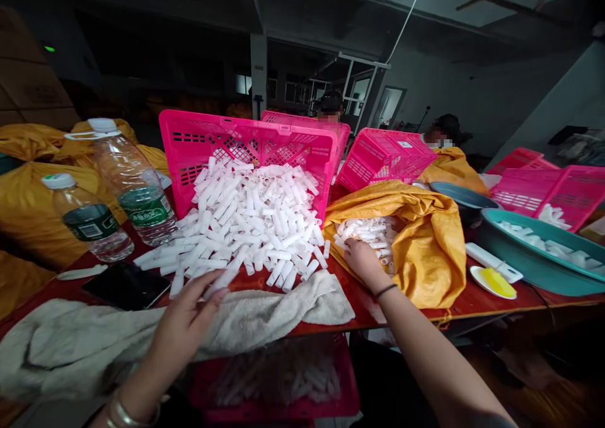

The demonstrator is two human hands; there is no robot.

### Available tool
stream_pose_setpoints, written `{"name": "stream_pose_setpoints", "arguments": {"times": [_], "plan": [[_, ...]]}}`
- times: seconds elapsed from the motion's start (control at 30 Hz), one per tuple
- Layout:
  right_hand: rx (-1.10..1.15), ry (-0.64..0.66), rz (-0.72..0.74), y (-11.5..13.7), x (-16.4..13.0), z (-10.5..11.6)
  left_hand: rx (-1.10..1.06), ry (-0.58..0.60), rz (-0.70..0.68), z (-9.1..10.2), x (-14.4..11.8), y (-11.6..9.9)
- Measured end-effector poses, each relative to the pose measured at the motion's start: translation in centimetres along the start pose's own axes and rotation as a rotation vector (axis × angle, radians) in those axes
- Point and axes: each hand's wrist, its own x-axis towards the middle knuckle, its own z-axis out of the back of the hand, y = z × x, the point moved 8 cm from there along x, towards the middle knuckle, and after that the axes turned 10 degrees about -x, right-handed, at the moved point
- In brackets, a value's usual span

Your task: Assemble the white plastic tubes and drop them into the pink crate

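Counted from here: bottles [133, 191], two; basins [543, 271], two; phone [125, 286], one; towel [278, 308], one; sponge [497, 283], one; worker's hands [189, 311], two; tubes [265, 220], too many to count.

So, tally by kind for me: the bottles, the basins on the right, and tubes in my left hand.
Bottles: 2
Basins on the right: 2
Tube in your left hand: 1
Total: 5
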Motion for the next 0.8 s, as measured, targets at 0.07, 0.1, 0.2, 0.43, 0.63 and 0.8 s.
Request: {"name": "stream_pose_setpoints", "arguments": {"times": [0.07, 0.1, 0.2, 0.43, 0.63, 0.8], "plan": [[0.086, -0.077, 0.031, 2.3, -3.0, 1.0, -0.209, 0.013, 0.073, -2.3, -1.6, -0.7], [0.166, -0.089, 0.070, 3.8, -4.9, 1.3, -0.286, 0.038, 0.107, -3.6, -2.3, -1.0], [0.689, -0.031, 0.276, 8.6, -10.7, 1.6, -0.466, 0.096, 0.184, -6.5, -3.7, -2.0], [0.737, -0.106, 0.506, 11.2, -15.2, 3.5, -0.513, 0.136, 0.105, -6.2, -3.5, -4.8], [0.768, -0.186, 0.444, 10.0, -14.4, 5.9, -0.380, 0.135, -0.101, -5.3, -3.2, -6.8], [0.910, 0.182, 0.353, 11.4, -13.9, 3.7, -0.129, 0.201, -0.584, -5.4, -4.8, -10.8]]}}
